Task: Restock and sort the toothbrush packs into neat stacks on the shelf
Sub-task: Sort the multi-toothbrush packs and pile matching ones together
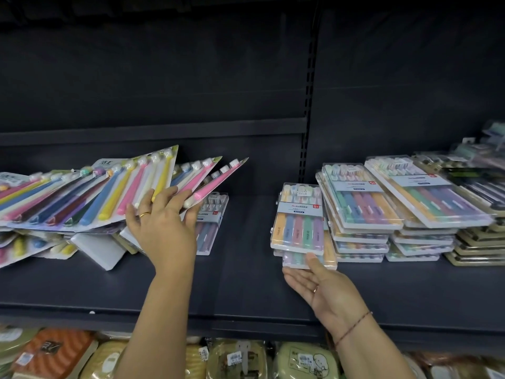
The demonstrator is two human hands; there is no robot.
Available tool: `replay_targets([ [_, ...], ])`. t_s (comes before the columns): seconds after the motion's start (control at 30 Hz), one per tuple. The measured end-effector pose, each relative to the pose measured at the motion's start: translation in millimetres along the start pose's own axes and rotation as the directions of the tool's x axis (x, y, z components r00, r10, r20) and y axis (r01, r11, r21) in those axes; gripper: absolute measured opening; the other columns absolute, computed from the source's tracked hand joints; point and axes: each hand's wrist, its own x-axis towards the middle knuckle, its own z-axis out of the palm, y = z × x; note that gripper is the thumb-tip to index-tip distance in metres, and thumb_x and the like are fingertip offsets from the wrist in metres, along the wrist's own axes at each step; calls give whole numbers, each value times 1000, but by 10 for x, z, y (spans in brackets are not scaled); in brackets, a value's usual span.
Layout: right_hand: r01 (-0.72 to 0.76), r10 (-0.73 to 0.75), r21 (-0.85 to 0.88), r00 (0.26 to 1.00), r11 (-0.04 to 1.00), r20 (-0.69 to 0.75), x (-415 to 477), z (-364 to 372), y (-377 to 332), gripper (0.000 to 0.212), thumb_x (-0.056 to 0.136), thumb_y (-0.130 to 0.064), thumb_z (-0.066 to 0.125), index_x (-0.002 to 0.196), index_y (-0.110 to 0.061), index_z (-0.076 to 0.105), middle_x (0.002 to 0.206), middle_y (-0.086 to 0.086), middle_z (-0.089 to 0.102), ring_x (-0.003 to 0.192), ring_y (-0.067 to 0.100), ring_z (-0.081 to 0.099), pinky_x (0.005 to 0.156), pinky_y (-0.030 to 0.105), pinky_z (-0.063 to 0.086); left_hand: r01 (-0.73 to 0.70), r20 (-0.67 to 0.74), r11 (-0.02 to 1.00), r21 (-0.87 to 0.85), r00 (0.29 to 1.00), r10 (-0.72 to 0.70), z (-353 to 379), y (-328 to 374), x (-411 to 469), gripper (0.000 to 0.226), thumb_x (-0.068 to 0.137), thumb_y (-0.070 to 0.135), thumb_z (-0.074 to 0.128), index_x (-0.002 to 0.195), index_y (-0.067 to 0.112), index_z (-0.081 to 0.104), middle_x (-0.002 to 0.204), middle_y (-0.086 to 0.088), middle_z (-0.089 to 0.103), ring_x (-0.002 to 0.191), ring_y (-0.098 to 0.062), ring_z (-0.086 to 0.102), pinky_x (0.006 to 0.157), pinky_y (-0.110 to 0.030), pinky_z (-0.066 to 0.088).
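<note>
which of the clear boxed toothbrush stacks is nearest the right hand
The short stack left of the two taller stacks; the right hand lies open at its front edge, the others stand farther right.

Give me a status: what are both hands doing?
Left hand open, propping fanned carded packs. Right hand open, palm up, touching small boxed stack. Stray boxed pack beneath cards.

Shelf [246,283] dark navy; carded brushes [109,192] pink, yellow, blue; boxed packs [299,217] pastel orange, blue, pink, green, purple.
</note>
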Motion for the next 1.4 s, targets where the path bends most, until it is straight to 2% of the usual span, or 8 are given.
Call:
replay_targets([
  [0.27,-13,18,91,998,996,-53,59,116,-100,11,99,-8,53,93,1,55,84,27,63,80,32,67,60,36,60,7,12,1000,6,1000,-7,5,-5,-3,25,83,22,76,106,13,75,117,-8,69,125,-39,52,112,-58,20],
  [0.47,15,25,295,991,955,-131,83,167,-94,8,99,-3,51,94,2,55,98,24,59,99,33,64,101,44,48,-4,-4,1000,-1,1000,4,13,-7,-3,24,83,21,76,106,13,75,116,-8,70,124,-39,53,112,-58,20],
  [0.63,-223,218,273,975,936,49,122,242,54,20,99,-11,51,106,7,53,114,30,57,100,38,61,97,47,46,-8,-20,1000,4,1000,8,12,-25,8,24,84,23,76,106,13,75,115,-8,70,121,-39,54,111,-59,21],
  [0.8,-202,187,295,979,934,80,174,354,110,21,97,-13,52,107,6,56,115,25,60,109,34,59,105,45,42,-5,-84,1000,-14,996,4,-24,-91,40,24,85,27,74,103,11,75,113,-8,70,116,-38,58,109,-57,24],
  [0.9,-251,229,184,964,950,132,195,555,325,20,97,-12,52,108,3,57,122,22,57,116,33,56,106,43,40,-14,-148,1000,-25,989,10,-7,-138,42,21,84,22,75,102,12,75,111,-6,71,112,-37,60,107,-57,29],
  [1.1,-359,356,-31,906,933,228,366,1128,464,68,94,-23,58,149,1,27,147,21,39,138,33,38,116,45,25,-44,-272,999,-1,961,42,47,-212,67,22,82,22,74,102,13,74,107,-3,72,109,-34,62,99,-55,36],
  [1.27,-423,395,91,891,902,224,455,1330,410,72,89,-16,63,147,3,24,124,28,47,112,35,52,92,42,46,-43,-285,999,22,957,47,81,-263,94,23,81,23,75,103,15,73,108,-2,72,110,-33,62,99,-54,35],
  [1.4,-456,433,59,872,888,228,608,1347,442,71,90,-22,63,145,6,28,126,23,52,115,27,56,89,35,45,-31,-272,999,19,962,35,79,-312,101,23,81,23,76,103,17,73,108,-1,72,105,-31,63,99,-57,38],
])
